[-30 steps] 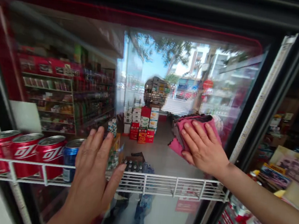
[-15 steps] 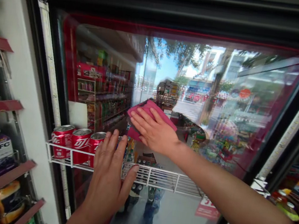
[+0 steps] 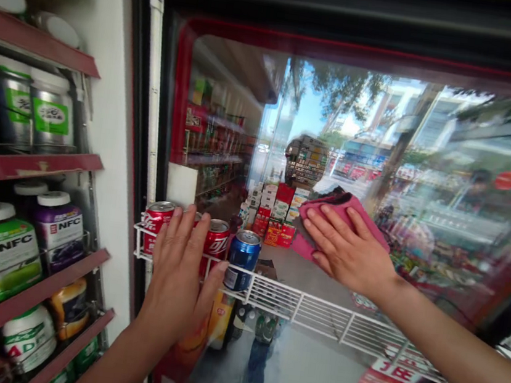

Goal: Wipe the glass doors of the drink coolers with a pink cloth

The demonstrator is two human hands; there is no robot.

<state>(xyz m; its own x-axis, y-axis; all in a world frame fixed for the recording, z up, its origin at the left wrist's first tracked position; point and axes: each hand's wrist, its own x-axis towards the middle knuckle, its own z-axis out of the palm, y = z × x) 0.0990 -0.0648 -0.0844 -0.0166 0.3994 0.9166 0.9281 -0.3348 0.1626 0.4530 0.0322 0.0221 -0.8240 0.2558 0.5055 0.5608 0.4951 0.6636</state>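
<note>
My right hand [image 3: 351, 250] lies flat over a folded pink cloth [image 3: 368, 221] with dark edging and holds it against the glass door [image 3: 256, 111]. Its fingers point up and left across the cloth. My left hand [image 3: 181, 269] has its fingers stretched upward and holds nothing that shows. It is in front of the red soda cans [image 3: 158, 217] in the white wire door rack [image 3: 319, 317], hiding part of them; whether it touches the rack I cannot tell. A blue can [image 3: 243, 258] stands just right of my left hand in the same rack.
On the left, fridge shelves [image 3: 30, 167] carry several bottles, among them a green-labelled NFC bottle [image 3: 3, 250]. A white light strip [image 3: 154, 98] runs down the door frame's left side. A red and white price card [image 3: 391, 373] hangs at lower right. Street reflections cover the glass.
My right hand and the pink cloth have moved right across the glass. The view has shifted left, bringing more shelf bottles in. My left hand is still by the cans; the blue can now shows.
</note>
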